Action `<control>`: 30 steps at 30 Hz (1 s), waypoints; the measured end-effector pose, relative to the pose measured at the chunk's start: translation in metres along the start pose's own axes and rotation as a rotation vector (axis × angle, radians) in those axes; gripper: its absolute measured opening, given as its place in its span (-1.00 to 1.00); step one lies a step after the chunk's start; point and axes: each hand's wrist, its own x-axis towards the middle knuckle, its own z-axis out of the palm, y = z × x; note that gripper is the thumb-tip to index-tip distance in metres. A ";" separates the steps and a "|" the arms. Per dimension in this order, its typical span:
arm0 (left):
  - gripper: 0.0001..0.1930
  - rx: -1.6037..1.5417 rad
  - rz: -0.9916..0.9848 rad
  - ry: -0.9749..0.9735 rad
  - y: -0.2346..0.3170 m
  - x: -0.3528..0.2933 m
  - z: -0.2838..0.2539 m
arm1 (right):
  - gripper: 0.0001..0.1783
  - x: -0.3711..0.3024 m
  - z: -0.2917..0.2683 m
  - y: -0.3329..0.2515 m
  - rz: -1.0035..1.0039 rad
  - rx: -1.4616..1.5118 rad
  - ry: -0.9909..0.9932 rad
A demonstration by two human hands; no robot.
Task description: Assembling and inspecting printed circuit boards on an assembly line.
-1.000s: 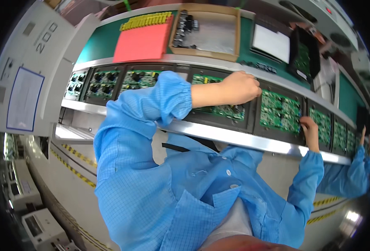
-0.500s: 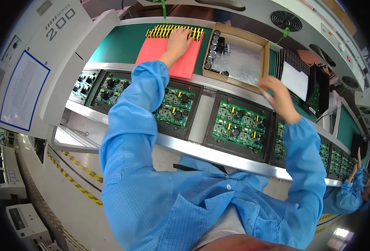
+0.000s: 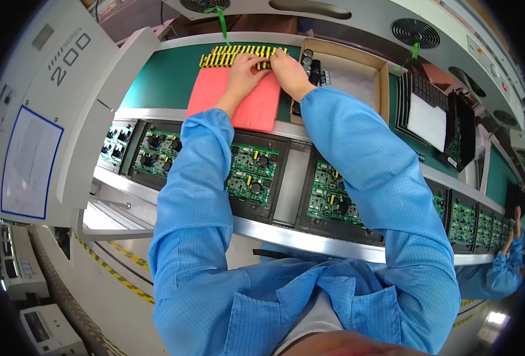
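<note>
My left hand [image 3: 244, 76] is over the far edge of a pink foam sheet [image 3: 233, 107], fingers curled in a pinch. Beside it, my right hand [image 3: 291, 72] has its fingers closed over the right end of the row of small yellow-and-black components [image 3: 230, 56]. The fingertips of both hands nearly meet there, on the components, and hide what exactly lies between them. The components stand side by side in rows along the foam's far edge.
Right of the foam is a cardboard box [image 3: 383, 89] with black cylindrical capacitors [image 3: 314, 71]. Closer to me, a conveyor rail [image 3: 286, 237] carries black trays with green circuit boards [image 3: 253, 172]. White paper [image 3: 426, 121] lies on black trays. Another person's blue sleeve [image 3: 505, 276] shows far right.
My right hand has moved left from the cardboard box's right side to the yellow components, joining my left hand. The view has shifted slightly.
</note>
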 end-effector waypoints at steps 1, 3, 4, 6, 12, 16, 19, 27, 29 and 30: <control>-0.73 -0.017 0.034 0.019 0.003 0.004 0.003 | -0.80 -0.001 0.000 0.007 0.036 0.053 0.034; -0.72 -0.020 0.056 0.010 0.002 0.007 0.007 | -0.76 -0.007 -0.009 0.015 0.104 0.214 0.079; -0.72 -0.034 0.070 -0.007 0.001 0.005 0.007 | -0.76 -0.010 -0.019 0.015 0.128 0.210 0.086; -0.70 0.057 0.079 -0.005 0.003 -0.001 0.008 | -0.67 -0.020 -0.044 0.020 0.011 0.491 0.181; -0.68 0.035 0.083 0.105 0.017 -0.006 0.007 | -0.69 -0.178 -0.209 0.038 -0.152 0.528 -0.058; -0.72 -0.138 -0.029 0.163 0.073 -0.003 0.010 | -0.63 -0.316 -0.290 0.096 0.221 0.372 0.173; -0.73 -0.479 -0.224 0.163 0.156 0.005 0.041 | -0.63 -0.440 -0.341 0.136 0.690 0.126 0.272; -0.77 -0.691 -0.126 -0.636 0.387 -0.031 0.118 | -0.60 -0.524 -0.340 0.170 0.716 0.190 0.014; -0.75 -0.632 0.024 -0.683 0.422 -0.040 0.137 | -0.62 -0.521 -0.329 0.183 0.618 0.159 -0.023; -0.73 -0.628 0.116 -0.700 0.433 -0.043 0.149 | -0.62 -0.524 -0.324 0.188 0.628 0.168 -0.023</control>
